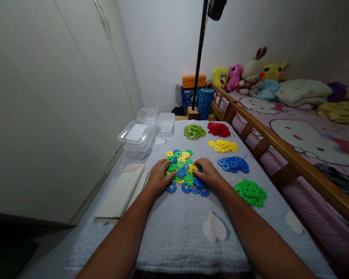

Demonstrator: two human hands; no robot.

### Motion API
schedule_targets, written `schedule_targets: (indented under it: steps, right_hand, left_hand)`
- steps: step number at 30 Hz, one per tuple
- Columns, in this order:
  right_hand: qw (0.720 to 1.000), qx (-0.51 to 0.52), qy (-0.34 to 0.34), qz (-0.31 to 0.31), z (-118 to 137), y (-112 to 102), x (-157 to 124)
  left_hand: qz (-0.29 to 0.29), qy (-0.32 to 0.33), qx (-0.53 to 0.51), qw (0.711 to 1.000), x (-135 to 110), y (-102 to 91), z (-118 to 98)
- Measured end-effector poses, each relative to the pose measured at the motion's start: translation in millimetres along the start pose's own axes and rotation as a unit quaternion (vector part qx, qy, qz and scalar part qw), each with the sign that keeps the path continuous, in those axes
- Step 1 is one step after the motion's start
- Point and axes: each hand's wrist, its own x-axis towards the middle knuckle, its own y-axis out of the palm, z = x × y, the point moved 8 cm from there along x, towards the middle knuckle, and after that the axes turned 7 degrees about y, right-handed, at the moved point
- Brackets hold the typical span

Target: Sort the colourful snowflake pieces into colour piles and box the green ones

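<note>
A mixed pile of yellow, green and blue plastic snowflake discs (180, 172) lies in the middle of the cloth-covered table. My left hand (159, 176) rests against the pile's left side, fingers apart and thumb over the discs. At the right edge, my right hand (208, 173) has its fingers spread around the outer discs, its thumb and forefinger beside a yellow one. Neither hand has a disc lifted. Sorted heaps lie to the right: light green pieces (194, 132), red discs (218, 130), yellow discs (222, 146), blue discs (233, 164) and green discs (250, 193).
Clear plastic containers (135, 133) stand at the back left, one with a white label. A folded cream cloth or bag (120, 190) lies near the left edge. Along the right side runs a wooden bed rail (267, 137). Behind the table rises a black pole (199, 54).
</note>
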Motion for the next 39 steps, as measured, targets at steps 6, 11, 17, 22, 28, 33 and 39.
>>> schedule_targets:
  steps: [6, 11, 17, 22, 28, 33, 39]
  right_hand:
    - [0.981, 0.169, 0.094, -0.026, -24.5, -18.2, 11.7]
    - [0.967, 0.144, 0.188, -0.094, -81.4, -68.5, 38.5]
    - [0.927, 0.027, 0.317, -0.197, -142.2, -114.5, 56.9]
    - [0.915, 0.012, 0.351, -0.199, -149.0, -111.0, 63.1]
    - [0.911, 0.027, 0.347, -0.220, -134.6, -112.4, 50.9]
    - [0.946, 0.056, 0.264, -0.183, -91.2, -77.4, 34.2]
    - [0.991, 0.019, 0.094, -0.088, -21.9, -9.5, 24.0]
  left_hand:
    - [-0.001, 0.004, -0.007, 1.000, 1.0, 0.8, 1.1]
    - [-0.003, 0.003, -0.010, 1.000, 1.5, 0.0, 1.5]
    - [0.000, 0.000, -0.002, 1.000, 1.9, 0.7, 1.1]
    - [-0.001, -0.002, -0.002, 1.000, 1.7, 0.8, 2.2]
    - [-0.006, 0.003, -0.005, 1.000, 1.8, -0.4, 1.1]
    - [-0.019, -0.014, 0.025, 0.999, 0.9, -1.1, 2.2]
    - [0.021, -0.061, 0.109, 0.992, -1.1, 5.9, -0.9]
